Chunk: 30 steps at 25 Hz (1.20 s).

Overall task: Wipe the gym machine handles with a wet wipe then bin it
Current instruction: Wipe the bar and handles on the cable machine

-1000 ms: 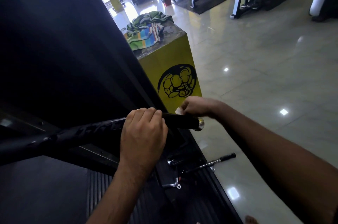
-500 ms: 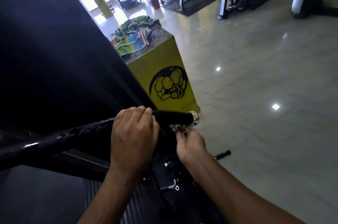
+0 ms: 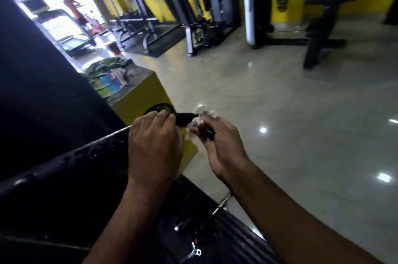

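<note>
Mid-frame, at handle (image 3: 183, 120) end: wet wipe (image 3: 202, 113) back on tip.
Fingers of left hand (image 3: 155, 147) wrapped round it; right hand (image 3: 221, 145) up from below, fingers pinching wipe. Binning pending.

Wet wipe (image 3: 202, 112) is moving onto the tip of the handle (image 3: 183, 119)
The right hand (image 3: 224, 146) is coming up from under the handle to its far end. The wet wipe is bunching over the handle's shiny tip and hiding it. The view is tipping up, away from the handle.

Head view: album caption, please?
Left hand grips the black handle; right hand holds a white wet wipe at its end.
</note>
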Tool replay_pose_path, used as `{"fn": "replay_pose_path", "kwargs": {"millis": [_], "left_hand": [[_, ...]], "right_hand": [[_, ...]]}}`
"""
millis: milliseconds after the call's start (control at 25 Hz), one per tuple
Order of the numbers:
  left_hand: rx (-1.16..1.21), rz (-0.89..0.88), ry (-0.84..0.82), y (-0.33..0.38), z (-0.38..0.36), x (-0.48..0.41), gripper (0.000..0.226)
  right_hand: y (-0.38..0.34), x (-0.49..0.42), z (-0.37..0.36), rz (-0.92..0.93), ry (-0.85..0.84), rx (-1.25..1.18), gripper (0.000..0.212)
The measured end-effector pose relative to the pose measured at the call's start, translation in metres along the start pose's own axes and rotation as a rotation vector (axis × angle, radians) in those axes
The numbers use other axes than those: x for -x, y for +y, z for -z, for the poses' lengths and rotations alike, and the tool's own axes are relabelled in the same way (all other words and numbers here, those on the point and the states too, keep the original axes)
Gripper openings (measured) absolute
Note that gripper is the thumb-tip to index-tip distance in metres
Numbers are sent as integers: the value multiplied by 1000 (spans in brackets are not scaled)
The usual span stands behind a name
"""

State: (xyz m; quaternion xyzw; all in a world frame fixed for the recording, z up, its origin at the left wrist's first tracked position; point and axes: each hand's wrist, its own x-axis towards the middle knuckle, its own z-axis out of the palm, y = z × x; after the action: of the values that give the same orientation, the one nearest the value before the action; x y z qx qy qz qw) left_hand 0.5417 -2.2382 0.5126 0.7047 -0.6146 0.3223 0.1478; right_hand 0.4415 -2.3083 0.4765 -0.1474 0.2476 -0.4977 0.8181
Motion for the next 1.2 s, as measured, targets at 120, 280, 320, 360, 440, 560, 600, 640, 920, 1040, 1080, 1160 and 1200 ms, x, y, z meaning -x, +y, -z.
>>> {"fn": "replay_pose_path", "kwargs": {"millis": [120,280,320,360,440,560,600,640,920,1040,1080,1160,1200], "left_hand": [[207,-20,-61,21,8,-4,17],[508,-167,-171,92,7,-8,20],[574,-225,-205,118,11,-9,21],[633,-294,-229,146,17,-10,22],[741,-435,-244,205,35,-9,24],[918,-643,-236,309,82,7,26],[972,-716,-248,347,103,19,27],[1021,-794,-270,385,126,36,28],[1333,-1119,-380,592,305,183,24],[1428,-1250,-410,659,383,250,24],[1448,-1286,-431,678,404,268,24],[1470,-1377,-468,717,442,303,24],[1478,-1438,-475,740,463,321,25]], "right_hand": [[-25,12,30,147,77,124,16],[-80,60,98,387,295,303,24],[-99,78,117,458,359,316,24],[-121,101,135,530,426,314,23],[-165,151,172,665,548,284,26],[-221,251,224,858,709,136,31],[-235,291,242,922,772,80,33],[-245,334,261,976,847,50,33],[-279,656,366,1212,1416,37,35],[-279,784,396,1337,1623,179,34],[-278,816,402,1363,1694,220,29],[-279,873,415,1389,1845,259,18],[-280,900,421,1414,1907,257,16]]}}
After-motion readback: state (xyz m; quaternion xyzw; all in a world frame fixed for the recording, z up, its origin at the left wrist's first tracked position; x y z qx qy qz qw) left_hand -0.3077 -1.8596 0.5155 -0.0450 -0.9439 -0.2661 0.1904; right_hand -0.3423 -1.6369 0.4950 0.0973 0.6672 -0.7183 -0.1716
